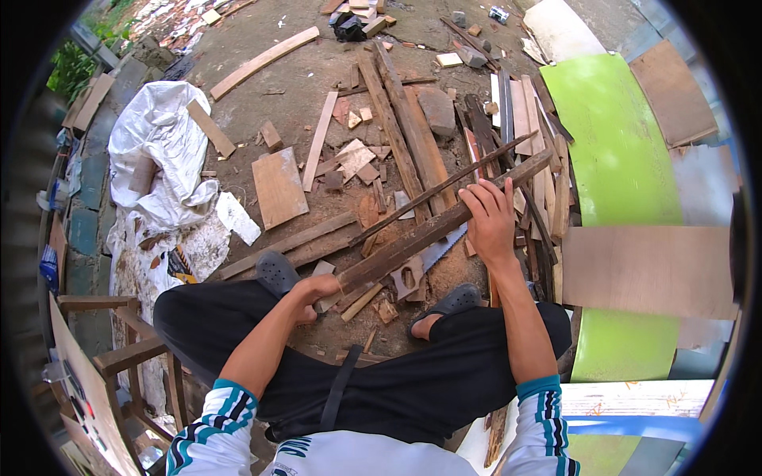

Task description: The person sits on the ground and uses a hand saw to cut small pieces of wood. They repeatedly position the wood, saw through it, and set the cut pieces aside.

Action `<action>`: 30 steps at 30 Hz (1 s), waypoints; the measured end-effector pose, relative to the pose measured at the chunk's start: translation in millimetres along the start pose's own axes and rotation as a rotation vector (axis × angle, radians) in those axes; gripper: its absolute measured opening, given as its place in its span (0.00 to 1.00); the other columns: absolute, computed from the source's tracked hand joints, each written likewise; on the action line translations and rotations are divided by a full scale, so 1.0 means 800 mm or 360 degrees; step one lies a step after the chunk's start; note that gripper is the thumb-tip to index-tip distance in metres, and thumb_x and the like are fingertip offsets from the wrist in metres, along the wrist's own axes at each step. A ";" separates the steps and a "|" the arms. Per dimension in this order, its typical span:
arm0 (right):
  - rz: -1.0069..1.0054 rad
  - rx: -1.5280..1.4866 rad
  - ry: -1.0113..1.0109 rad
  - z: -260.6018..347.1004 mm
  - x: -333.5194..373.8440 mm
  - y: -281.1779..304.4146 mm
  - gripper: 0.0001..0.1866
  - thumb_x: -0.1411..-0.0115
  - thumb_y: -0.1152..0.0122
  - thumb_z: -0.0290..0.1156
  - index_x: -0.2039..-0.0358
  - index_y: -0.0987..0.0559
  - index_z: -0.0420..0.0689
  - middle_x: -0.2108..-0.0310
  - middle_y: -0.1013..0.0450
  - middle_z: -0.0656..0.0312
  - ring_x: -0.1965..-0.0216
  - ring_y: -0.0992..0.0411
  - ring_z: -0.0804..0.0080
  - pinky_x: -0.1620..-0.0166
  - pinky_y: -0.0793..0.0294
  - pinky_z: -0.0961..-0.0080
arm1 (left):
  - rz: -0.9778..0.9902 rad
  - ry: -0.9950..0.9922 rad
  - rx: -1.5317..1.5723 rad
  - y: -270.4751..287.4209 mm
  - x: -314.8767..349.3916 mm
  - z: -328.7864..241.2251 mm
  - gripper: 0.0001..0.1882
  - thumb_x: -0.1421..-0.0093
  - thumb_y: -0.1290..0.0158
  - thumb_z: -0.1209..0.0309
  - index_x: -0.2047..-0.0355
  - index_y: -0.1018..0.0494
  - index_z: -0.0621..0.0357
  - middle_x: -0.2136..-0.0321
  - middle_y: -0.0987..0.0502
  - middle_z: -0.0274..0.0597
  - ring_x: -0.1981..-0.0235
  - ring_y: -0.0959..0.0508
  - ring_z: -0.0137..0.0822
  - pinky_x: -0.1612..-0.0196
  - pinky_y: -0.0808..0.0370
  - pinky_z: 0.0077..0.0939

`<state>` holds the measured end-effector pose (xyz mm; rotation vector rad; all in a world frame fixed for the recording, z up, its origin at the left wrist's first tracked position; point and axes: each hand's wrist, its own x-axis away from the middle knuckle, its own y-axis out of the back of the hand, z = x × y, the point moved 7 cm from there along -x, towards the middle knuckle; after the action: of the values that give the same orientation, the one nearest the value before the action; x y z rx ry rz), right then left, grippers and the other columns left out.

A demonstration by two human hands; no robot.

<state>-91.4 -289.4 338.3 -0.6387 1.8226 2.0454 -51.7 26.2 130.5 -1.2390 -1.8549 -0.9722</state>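
Observation:
A long dark wooden beam (421,242) lies slantwise across the view in front of me, its far end up at the right. My right hand (486,210) is closed over the beam's far half, fingers wrapped across its top. At the near end, my left hand (311,292) grips the beam; most of its fingers are hidden underneath. Below the beam is a handsaw, its handle (407,276) showing on the near side and its pale blue blade (443,247) partly covered. A thin dark strip of wood (444,186) runs just beyond the beam.
Planks (397,127) and offcuts litter the ground ahead. On the left lie a white sack (159,127) and a wooden frame (131,353). Bright green sheets (611,143) and a brown board (647,270) line the right. My dark clogs (277,274) flank the saw.

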 end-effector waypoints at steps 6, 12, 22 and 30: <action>0.0024 -0.0059 0.0231 0.042 0.009 -0.004 0.19 0.45 0.40 0.24 0.52 0.21 0.55 0.52 0.28 0.66 0.43 0.31 0.65 0.32 0.47 0.39 | 0.0112 -0.0078 0.0731 0.035 0.085 -0.044 0.37 0.29 0.65 0.41 0.50 0.29 0.67 0.69 0.25 0.40 0.73 0.26 0.29 0.70 0.24 0.29; 0.0042 -0.0035 0.0166 0.050 0.009 0.001 0.18 0.45 0.41 0.24 0.54 0.19 0.55 0.52 0.28 0.66 0.41 0.34 0.65 0.33 0.45 0.39 | 0.0095 -0.0548 0.0934 0.016 0.123 -0.102 0.33 0.28 0.67 0.42 0.46 0.33 0.61 0.60 0.26 0.44 0.59 0.25 0.33 0.59 0.21 0.34; -0.0092 0.0037 0.0006 0.043 0.032 0.025 0.26 0.49 0.41 0.18 0.49 0.20 0.55 0.52 0.28 0.64 0.41 0.33 0.62 0.34 0.41 0.39 | 0.0230 -0.0815 0.0732 -0.030 0.143 -0.162 0.38 0.30 0.59 0.42 0.38 0.40 0.67 0.50 0.25 0.51 0.48 0.23 0.39 0.46 0.27 0.29; -0.0154 0.0007 0.0085 0.050 0.037 0.019 0.26 0.47 0.41 0.18 0.48 0.21 0.56 0.52 0.28 0.64 0.43 0.32 0.61 0.36 0.36 0.44 | 0.0269 -0.0775 0.0947 -0.046 0.151 -0.157 0.43 0.39 0.43 0.42 0.43 0.39 0.72 0.64 0.22 0.49 0.77 0.19 0.33 0.75 0.20 0.28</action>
<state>-128.6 -253.4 338.9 -0.7718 1.7886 1.9790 -105.8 -41.1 286.3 -1.2833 -2.1340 0.0077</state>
